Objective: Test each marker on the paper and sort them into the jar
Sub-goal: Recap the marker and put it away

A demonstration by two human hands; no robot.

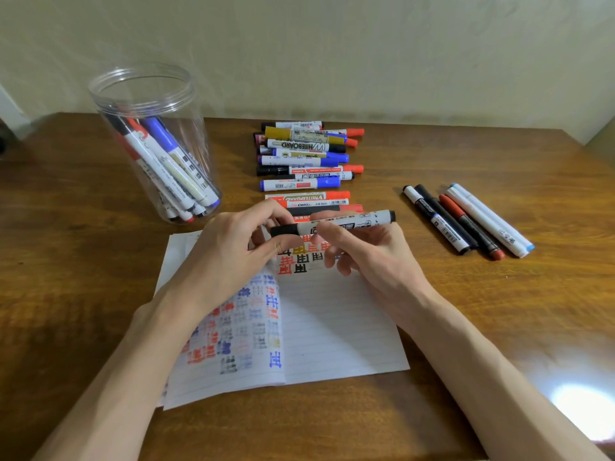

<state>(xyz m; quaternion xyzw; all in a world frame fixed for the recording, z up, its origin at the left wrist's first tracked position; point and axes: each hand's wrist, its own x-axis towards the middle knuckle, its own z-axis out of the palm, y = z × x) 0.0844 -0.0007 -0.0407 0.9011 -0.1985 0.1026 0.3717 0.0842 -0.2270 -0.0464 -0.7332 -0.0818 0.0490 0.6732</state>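
Both hands hold a black-capped white marker [361, 220] level above the top of the lined paper [336, 331]. My left hand [233, 247] pinches its black cap end, and my right hand [362, 251] grips the barrel. The paper carries red, blue and black test marks. A clear plastic jar [146, 104] stands at the back left with several markers inside. A pile of markers [306, 161] lies behind my hands.
A separate row of several markers [466, 221] lies on the right of the wooden table [499, 294]. A pale wall runs behind the table. Glare falls on the table's front right corner.
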